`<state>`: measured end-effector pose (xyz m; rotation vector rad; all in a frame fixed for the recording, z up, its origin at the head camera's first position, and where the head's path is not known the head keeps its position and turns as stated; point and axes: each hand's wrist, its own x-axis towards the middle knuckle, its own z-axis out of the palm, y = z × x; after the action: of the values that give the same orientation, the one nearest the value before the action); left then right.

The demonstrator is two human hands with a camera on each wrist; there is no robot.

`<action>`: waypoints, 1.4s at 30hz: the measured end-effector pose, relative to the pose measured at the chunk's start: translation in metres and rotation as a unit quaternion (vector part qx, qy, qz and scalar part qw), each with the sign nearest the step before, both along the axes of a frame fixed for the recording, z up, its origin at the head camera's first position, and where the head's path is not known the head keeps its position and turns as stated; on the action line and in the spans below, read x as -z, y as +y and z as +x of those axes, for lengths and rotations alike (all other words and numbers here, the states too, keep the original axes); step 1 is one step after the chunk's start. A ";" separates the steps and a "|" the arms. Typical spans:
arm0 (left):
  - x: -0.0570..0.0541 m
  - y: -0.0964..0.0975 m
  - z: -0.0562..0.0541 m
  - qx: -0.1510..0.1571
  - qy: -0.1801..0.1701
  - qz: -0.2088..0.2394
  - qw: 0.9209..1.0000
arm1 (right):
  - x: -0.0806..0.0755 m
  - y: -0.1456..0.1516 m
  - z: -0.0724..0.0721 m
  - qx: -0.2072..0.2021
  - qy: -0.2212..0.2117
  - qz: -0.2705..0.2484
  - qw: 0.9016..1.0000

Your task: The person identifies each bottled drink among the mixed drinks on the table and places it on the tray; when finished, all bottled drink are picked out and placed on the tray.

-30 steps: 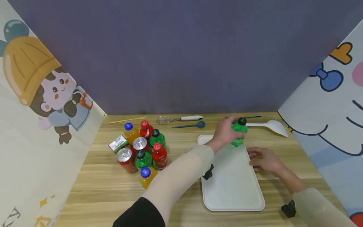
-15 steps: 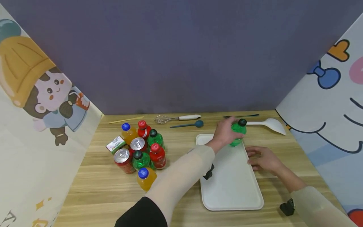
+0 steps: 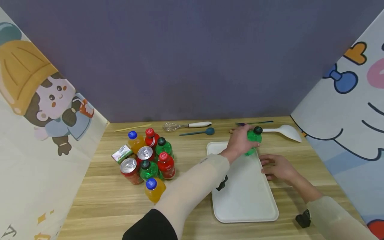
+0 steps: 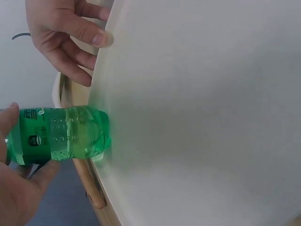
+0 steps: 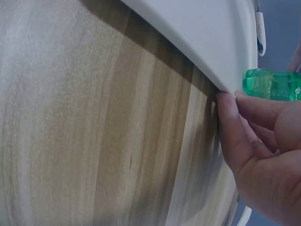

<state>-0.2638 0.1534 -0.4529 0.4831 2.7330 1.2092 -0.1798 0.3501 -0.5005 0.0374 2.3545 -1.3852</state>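
Observation:
In the head view my left hand [image 3: 241,140] grips a green plastic bottle [image 3: 254,136] with a black cap at the far right corner of a white tray [image 3: 244,200]. The left wrist view shows the fingers round the bottle's [image 4: 70,134] upper part, its base at the tray's surface; whether it bears on the tray I cannot tell. At the tray's right edge is my right hand [image 3: 279,169]. In the right wrist view its thumb [image 5: 258,109] and forefinger pinch the tray rim [image 5: 188,59].
On the left, several drinks stand grouped: red cans [image 3: 129,168], red-capped bottles [image 3: 166,165], green bottles [image 3: 149,170], orange drinks [image 3: 155,190] and a small carton [image 3: 122,153]. Along the back lie a whisk [image 3: 187,125], blue spoon [image 3: 198,132], yellow stick [image 3: 133,127], dark fork [image 3: 255,123] and white spoon [image 3: 288,132].
My left hand has shifted the green bottle slightly to the right relative to the tray. A brown handle end now shows left of that hand. The right hand stays at the tray's edge.

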 end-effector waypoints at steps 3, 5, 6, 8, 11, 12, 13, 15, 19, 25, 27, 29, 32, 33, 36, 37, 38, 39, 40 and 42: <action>-0.002 -0.001 -0.001 0.013 -0.009 -0.003 1.000 | 0.002 0.001 0.000 0.000 0.000 -0.005 1.000; -0.003 -0.002 -0.002 0.026 -0.016 -0.011 0.999 | 0.003 0.001 0.000 -0.001 0.001 -0.009 1.000; -0.005 -0.003 -0.002 0.033 -0.018 -0.016 0.999 | 0.004 0.002 0.000 -0.001 0.002 -0.009 1.000; -0.008 -0.005 -0.002 0.048 -0.024 -0.024 0.998 | 0.006 0.003 0.000 0.000 0.004 -0.006 1.000; -0.012 -0.007 -0.001 0.067 -0.034 -0.034 0.997 | 0.007 0.003 0.001 0.002 0.008 0.001 1.000; -0.014 -0.008 -0.001 0.073 -0.035 -0.037 0.996 | 0.008 0.004 0.001 0.003 0.008 0.006 1.000; -0.015 -0.009 0.000 0.077 -0.036 -0.037 0.996 | 0.008 0.004 0.001 0.002 0.009 0.010 1.000; -0.017 -0.012 0.001 0.081 -0.038 -0.039 0.995 | 0.007 0.003 0.002 0.003 0.008 0.016 1.000; -0.022 -0.018 0.006 0.086 -0.035 -0.037 0.995 | 0.006 0.001 0.003 0.006 0.005 0.029 1.000; -0.034 -0.035 0.015 0.106 -0.025 -0.026 0.994 | 0.005 0.000 0.003 0.009 0.013 0.052 0.999; -0.040 -0.042 0.018 0.118 -0.022 -0.024 0.993 | 0.005 0.001 0.003 0.008 0.019 0.058 0.998; -0.047 -0.048 0.021 0.132 -0.021 -0.021 0.991 | 0.006 0.001 0.002 0.010 0.021 0.061 0.998; -0.058 -0.059 0.027 0.149 -0.026 -0.007 0.988 | 0.006 0.003 0.002 0.008 0.022 0.061 0.998; -0.061 -0.063 0.029 0.154 -0.031 0.001 0.988 | 0.006 0.003 0.002 0.009 0.022 0.062 0.998; -0.070 -0.076 0.036 0.165 -0.041 0.024 0.985 | 0.007 0.003 0.002 0.005 0.031 0.068 0.997; -0.073 -0.080 0.038 0.169 -0.044 0.032 0.984 | 0.007 0.003 0.003 0.005 0.032 0.068 0.997; -0.075 -0.085 0.040 0.171 -0.043 0.038 0.984 | 0.007 0.002 0.003 0.007 0.033 0.066 0.997; -0.077 -0.090 0.042 0.173 -0.046 0.044 0.983 | 0.007 0.002 0.003 0.006 0.036 0.065 0.997; -0.079 -0.095 0.044 0.176 -0.046 0.049 0.982 | 0.007 0.002 0.003 0.005 0.038 0.063 0.997; -0.083 -0.105 0.049 0.177 -0.044 0.057 0.982 | 0.007 0.002 0.003 0.003 0.040 0.061 0.997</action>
<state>-0.2152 0.0485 -0.3701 0.8622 2.3779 1.2584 -0.1763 0.3519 -0.5073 0.0242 2.5040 -1.2653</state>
